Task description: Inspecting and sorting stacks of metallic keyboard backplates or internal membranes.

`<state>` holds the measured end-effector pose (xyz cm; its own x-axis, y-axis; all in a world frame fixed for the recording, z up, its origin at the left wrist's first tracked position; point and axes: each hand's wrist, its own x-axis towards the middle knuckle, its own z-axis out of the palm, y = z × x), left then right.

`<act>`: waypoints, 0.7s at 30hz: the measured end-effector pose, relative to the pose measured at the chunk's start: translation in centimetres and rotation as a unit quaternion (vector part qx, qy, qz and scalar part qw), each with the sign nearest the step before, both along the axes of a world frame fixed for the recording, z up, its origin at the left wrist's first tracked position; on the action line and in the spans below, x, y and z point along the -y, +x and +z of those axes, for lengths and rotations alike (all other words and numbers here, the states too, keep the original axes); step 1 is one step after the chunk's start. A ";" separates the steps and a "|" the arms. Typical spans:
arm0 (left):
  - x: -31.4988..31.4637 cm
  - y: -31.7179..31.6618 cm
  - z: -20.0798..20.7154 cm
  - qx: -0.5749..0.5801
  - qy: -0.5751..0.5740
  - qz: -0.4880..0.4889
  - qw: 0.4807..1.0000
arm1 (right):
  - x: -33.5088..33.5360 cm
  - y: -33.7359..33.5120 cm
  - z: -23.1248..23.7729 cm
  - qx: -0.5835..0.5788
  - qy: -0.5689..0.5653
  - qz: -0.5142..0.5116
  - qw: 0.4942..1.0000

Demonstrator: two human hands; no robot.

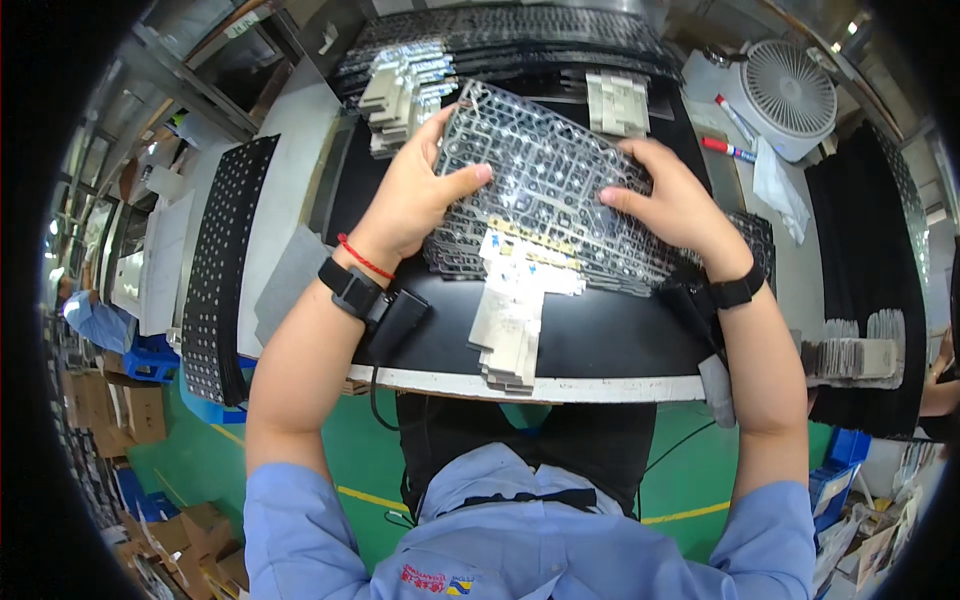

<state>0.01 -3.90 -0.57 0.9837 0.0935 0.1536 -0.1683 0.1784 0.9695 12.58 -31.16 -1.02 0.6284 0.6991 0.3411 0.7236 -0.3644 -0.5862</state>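
Both of my hands grip a thin keyboard-shaped sheet (540, 165) with rows of key cutouts and a shiny, see-through look. My left hand (415, 195) pinches its left edge, thumb on top. Around the right edge my right hand (675, 200) is closed likewise, thumb over the face. The sheet is tilted, its far left corner highest. Beneath it lies a fanned stack of similar sheets (625, 278), partly hidden. Pale silver tabs (510, 325) stick out of the stack toward me over the black mat (610, 340). Whether I hold one sheet or more, I cannot tell.
More dark sheets (510, 45) are piled at the far side, with pale tabs (400, 95) hanging from them. At right stand a white fan (790, 100), a red marker (728, 149) and a tissue (780, 190). A black dotted strip stack (225, 270) lies left.
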 end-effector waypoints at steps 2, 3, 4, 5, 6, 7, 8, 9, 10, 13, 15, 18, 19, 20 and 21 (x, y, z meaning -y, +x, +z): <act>-0.1 -0.2 0.2 0.002 0.011 -0.009 1.000 | 0.0 -0.6 1.2 -0.128 -0.004 0.016 0.992; -0.3 -0.2 0.4 -0.014 -0.009 -0.031 0.999 | 0.1 -0.5 1.7 -0.107 -0.018 -0.007 0.994; -0.7 -0.1 0.2 -0.053 -0.034 -0.061 0.996 | 0.4 -0.3 2.1 -0.086 -0.031 -0.031 0.995; -0.5 -0.1 0.2 -0.072 -0.038 -0.051 0.995 | 0.6 -0.3 2.5 -0.066 -0.044 -0.054 0.995; -0.7 -0.3 0.3 -0.131 -0.022 -0.093 0.987 | 0.8 -0.6 2.8 -0.042 -0.001 -0.065 0.997; -0.8 -0.6 0.7 -0.190 -0.006 -0.133 0.973 | 1.0 -0.5 3.1 -0.049 0.005 -0.084 0.995; -0.6 -0.5 0.8 -0.235 0.049 -0.128 0.962 | 1.4 -0.3 3.2 -0.057 0.010 -0.103 0.993; -0.2 -0.7 0.8 -0.218 0.063 -0.112 0.968 | 1.5 -0.3 3.2 -0.065 0.016 -0.122 0.990; -1.0 -0.4 0.2 -0.218 0.064 -0.137 0.964 | 1.4 -0.5 3.0 -0.026 0.030 -0.095 0.995; -1.3 -0.4 -0.2 -0.176 0.027 -0.121 0.977 | 1.3 -0.1 2.2 -0.041 0.033 -0.026 0.998; -1.3 -0.5 0.0 -0.153 -0.006 -0.099 0.983 | 1.4 0.2 2.2 -0.015 0.015 -0.014 1.000; -0.8 -0.5 0.7 -0.163 -0.036 -0.087 0.982 | 1.6 -0.3 2.6 -0.025 0.007 -0.007 1.000; -0.7 -0.4 0.8 -0.164 -0.009 -0.079 0.983 | 1.4 -0.4 2.8 -0.020 0.008 -0.002 1.000; -0.5 -0.4 0.8 -0.167 0.018 -0.071 0.983 | 1.2 -0.7 2.9 -0.017 0.009 0.003 1.000; -0.4 -0.4 0.7 -0.170 0.045 -0.063 0.982 | 1.2 -0.9 2.8 -0.014 0.009 0.008 1.000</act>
<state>-0.34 -3.53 0.14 0.9826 -0.0316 -0.1830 0.1851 0.0891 0.9787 11.72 -32.33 1.81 0.6263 0.7028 0.3374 0.7131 -0.3414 -0.6123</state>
